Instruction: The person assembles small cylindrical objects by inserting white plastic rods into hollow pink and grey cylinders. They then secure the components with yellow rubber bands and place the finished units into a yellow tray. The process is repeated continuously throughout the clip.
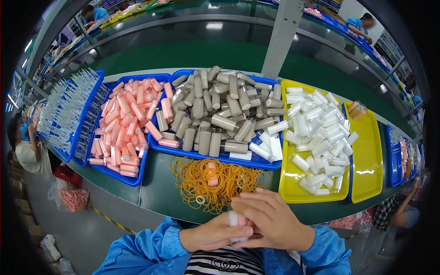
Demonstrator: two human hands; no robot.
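Close to my body, my left hand [213,234] is closed around a small bundle of capped tubes. A white tube [233,218] stands up between its thumb and fingers, with a pink tube [243,220] beside it. My right hand [282,223] wraps the same bundle from the right, its fingers curled over the top and hiding much of it. Whether a band is around the tubes cannot be seen. Just beyond my hands lies a loose heap of yellow-brown rubber bands [215,183], with one pink tube [211,174] lying on it.
Blue trays hold pink tubes [126,119], grey tubes [215,110] and clear spiky plastic parts [68,112]. White tubes [321,133] fill a yellow tray [291,185]; another yellow tray [369,160] holds a few pieces. A metal post [282,39] rises behind. Other people work nearby.
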